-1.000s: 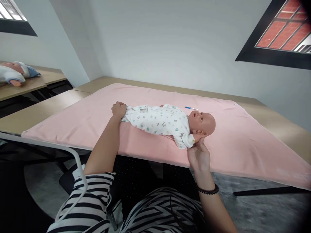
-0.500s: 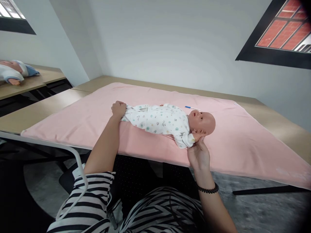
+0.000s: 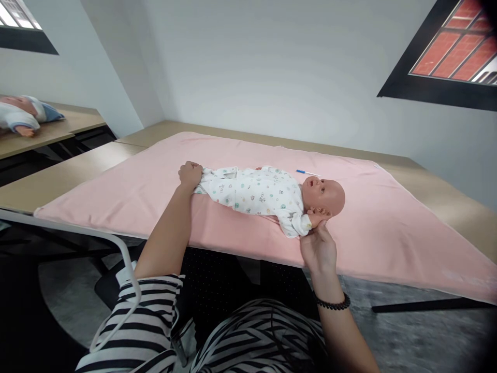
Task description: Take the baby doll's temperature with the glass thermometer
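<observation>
Table: our long tan wooden table (image 3: 77, 173) carries everything.
Blanket: pale pink cloth blanket (image 3: 388, 228) spread over it.
Doll: bald baby doll in a white printed romper (image 3: 264, 194) lies mid-blanket, head right.
Left hand (image 3: 190, 175): closed around the doll's feet.
Right hand (image 3: 319, 247): fingers pinch the doll's near hand.
Pen: thin blue-tipped white pen (image 3: 306, 172) lies just beyond the doll.

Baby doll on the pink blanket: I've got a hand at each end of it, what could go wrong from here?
1. The baby doll lies near the front edge of the table; a pull toward you could slide it off.
2. The right hand touches only the doll's hand below its head, so on a lift the head may be unsupported.
3. The left hand grips the leg end; tugging could bunch the pink blanket and shift the blue-tipped stick.
</observation>
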`<state>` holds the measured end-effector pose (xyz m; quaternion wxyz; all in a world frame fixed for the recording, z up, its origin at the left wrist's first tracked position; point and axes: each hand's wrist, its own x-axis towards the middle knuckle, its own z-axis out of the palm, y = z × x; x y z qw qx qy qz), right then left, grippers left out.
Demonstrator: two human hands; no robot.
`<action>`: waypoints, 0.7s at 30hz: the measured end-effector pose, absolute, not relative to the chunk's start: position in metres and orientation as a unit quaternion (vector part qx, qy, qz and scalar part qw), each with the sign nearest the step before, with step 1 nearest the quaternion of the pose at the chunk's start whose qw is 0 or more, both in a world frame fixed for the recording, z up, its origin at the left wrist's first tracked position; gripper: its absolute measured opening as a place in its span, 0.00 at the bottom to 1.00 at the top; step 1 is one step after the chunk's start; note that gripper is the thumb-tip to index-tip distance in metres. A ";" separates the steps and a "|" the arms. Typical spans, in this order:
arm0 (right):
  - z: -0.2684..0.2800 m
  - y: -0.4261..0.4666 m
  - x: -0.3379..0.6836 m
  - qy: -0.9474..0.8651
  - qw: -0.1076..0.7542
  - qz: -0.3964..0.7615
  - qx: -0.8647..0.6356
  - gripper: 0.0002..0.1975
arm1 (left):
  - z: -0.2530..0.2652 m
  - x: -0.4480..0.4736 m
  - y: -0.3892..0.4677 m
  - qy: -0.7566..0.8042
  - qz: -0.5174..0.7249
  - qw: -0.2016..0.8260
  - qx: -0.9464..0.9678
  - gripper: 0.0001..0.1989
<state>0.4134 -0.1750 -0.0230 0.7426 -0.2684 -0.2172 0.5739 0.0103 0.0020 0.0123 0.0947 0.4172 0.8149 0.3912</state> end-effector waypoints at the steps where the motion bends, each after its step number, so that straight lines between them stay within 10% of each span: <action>1: -0.023 -0.175 0.413 -0.212 0.744 0.574 -0.268 0.12 | 0.012 0.010 0.002 0.815 0.391 0.094 0.417 0.11; 21: -0.017 -0.180 0.414 -0.191 0.742 0.579 -0.278 0.13 | 0.012 0.010 0.003 0.814 0.392 0.095 0.418 0.11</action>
